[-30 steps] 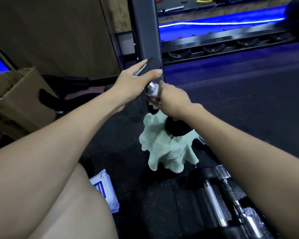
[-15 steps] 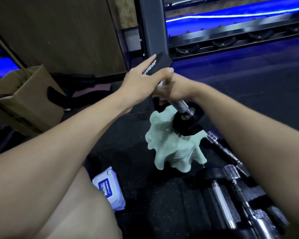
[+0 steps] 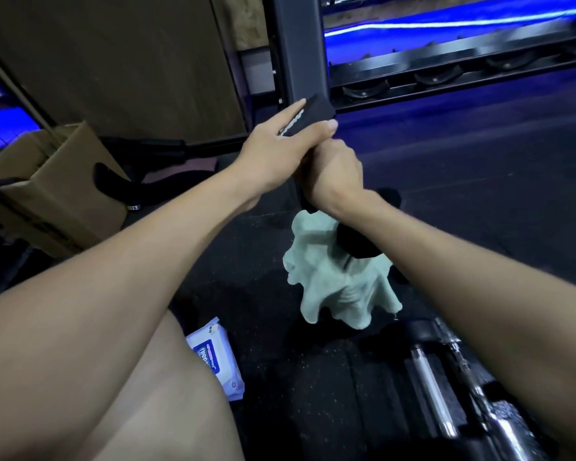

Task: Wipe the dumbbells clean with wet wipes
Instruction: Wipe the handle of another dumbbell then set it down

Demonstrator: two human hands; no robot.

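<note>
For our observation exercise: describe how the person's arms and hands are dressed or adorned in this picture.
Both forearms are bare, with no sleeves in view. The left hand and right hand wear no gloves, and no rings, watch or bracelet show. Fingernails look short and unpainted.

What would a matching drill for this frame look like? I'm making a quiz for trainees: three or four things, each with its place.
Things:
1. pale green cloth
2. wet wipes pack
3. cardboard box
4. held dumbbell

Places:
A. far left, on the floor
B. hanging under the right hand
C. on the floor beside the person's leg
D. between both hands, top end in the left hand

Pairs: 1-B, 2-C, 3-A, 4-D
</note>
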